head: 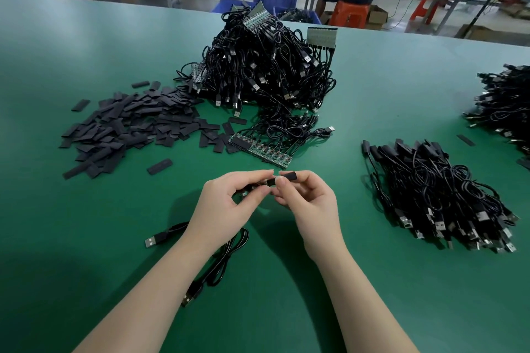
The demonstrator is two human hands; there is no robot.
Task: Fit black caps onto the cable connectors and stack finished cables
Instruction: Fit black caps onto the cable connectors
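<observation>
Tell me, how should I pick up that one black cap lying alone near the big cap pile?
Probably pinch the lone black cap across its two long edges, coming straight down from above. It lies flat on the green table, slightly angled, with bare space all around, so fingers fit either side.

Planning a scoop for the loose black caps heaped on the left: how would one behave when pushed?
A black cap looks flat and thin, so it would probably slide on the green mat, not roll. The cap pile lies scattered, suggesting light pieces that shift easily.
</observation>
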